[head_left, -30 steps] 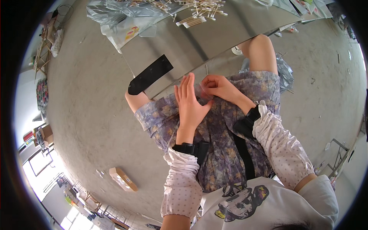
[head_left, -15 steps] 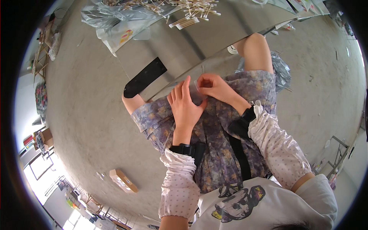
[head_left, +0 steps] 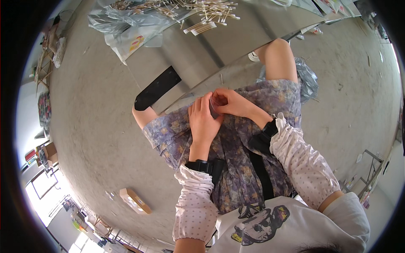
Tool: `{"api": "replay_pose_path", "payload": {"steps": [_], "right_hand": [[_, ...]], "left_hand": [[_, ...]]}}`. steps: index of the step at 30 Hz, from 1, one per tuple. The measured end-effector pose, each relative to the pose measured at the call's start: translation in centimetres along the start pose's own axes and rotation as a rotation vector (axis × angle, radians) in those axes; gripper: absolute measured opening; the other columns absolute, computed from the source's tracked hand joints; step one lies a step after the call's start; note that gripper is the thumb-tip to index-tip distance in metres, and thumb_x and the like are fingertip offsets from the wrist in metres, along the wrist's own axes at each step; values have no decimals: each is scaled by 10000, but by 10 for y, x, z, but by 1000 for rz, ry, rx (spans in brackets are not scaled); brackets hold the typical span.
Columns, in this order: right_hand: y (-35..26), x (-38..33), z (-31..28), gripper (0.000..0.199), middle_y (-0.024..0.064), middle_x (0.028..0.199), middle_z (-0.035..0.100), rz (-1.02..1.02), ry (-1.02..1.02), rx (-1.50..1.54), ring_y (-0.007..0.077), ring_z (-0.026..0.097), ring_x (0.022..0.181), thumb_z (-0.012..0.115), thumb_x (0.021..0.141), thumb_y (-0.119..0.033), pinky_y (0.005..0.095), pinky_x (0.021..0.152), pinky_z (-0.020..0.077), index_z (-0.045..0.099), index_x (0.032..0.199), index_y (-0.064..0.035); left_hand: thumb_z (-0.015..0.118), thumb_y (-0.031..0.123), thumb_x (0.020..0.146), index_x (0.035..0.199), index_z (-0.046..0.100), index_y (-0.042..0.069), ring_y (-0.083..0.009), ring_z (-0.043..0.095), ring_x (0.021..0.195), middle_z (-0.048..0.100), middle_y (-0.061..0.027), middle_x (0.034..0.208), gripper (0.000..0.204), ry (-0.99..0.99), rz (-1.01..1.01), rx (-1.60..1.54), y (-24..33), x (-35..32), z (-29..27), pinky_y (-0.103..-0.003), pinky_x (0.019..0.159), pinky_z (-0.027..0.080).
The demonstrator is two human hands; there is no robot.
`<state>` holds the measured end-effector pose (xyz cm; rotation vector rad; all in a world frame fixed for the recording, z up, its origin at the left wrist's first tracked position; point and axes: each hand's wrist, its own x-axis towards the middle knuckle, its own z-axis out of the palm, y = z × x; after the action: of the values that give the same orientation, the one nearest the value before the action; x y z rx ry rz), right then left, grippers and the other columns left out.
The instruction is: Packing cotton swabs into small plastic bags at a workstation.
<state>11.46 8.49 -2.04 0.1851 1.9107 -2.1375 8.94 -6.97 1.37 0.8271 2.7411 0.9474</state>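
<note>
Both my hands meet over my lap, just short of the table's near edge. Between them is a small piece of clear plastic [head_left: 214,110], seemingly a thin bag, seen only in part behind the fingers. My right hand [head_left: 233,103] pinches it with thumb and fingertips. My left hand [head_left: 204,121] is closed against its left side, thumb and fingers drawn together. On the metal table [head_left: 192,57] beyond, a small row of cotton swabs [head_left: 200,28] lies in front of a loose heap of cotton swabs [head_left: 215,9].
A black strip [head_left: 158,88] lies at the table's near left corner. Crumpled clear plastic [head_left: 112,21] and a printed plastic sheet [head_left: 130,42] cover the far left. A grey plastic bag [head_left: 306,80] is beside my right knee. A cardboard box [head_left: 135,200] rests on the floor.
My right hand has come slightly down and closer to the left. The left hand's fingers, spread before, have drawn in against the clear plastic.
</note>
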Motion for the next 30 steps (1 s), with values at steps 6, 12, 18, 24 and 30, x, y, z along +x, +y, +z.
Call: {"api": "replay_pose_path", "payload": {"steps": [6,12,18,24,30], "right_hand": [[-2,-1,-3,163,28,842,596,-7,-22,22,120,555,807,650,791,-2,276,747,472,587,941,10],[-2,0,2,193,11,894,614,14,-76,-26,91,571,846,669,855,-42,254,764,473,597,1030,-3],[-7,-2,-10,189,23,931,634,118,5,198,95,615,833,672,934,-133,247,761,499,591,1054,-12],[-4,1,-5,235,38,956,632,114,9,207,98,614,838,694,920,-136,242,749,499,583,1067,10],[-5,1,-4,272,40,980,632,149,-6,175,103,617,876,703,911,-132,251,794,507,595,1114,12]], "left_hand": [[824,66,622,1238,558,111,-348,583,1061,607,-128,1116,673,10,-36,-44,2,-1,-1,-438,895,477],[810,71,663,1190,582,80,-311,618,907,610,-112,1057,574,27,-168,-242,0,-8,-7,-379,759,525],[850,149,680,1088,644,63,-203,623,825,644,-61,894,465,281,-503,-116,-40,-7,-47,-342,765,504],[844,180,663,1126,634,55,-239,656,892,683,-92,956,523,286,-629,89,-129,-15,-100,-351,804,515],[759,146,655,1149,612,62,-323,595,1042,623,-130,1066,522,222,-649,255,-171,-1,-116,-417,900,478]]}}
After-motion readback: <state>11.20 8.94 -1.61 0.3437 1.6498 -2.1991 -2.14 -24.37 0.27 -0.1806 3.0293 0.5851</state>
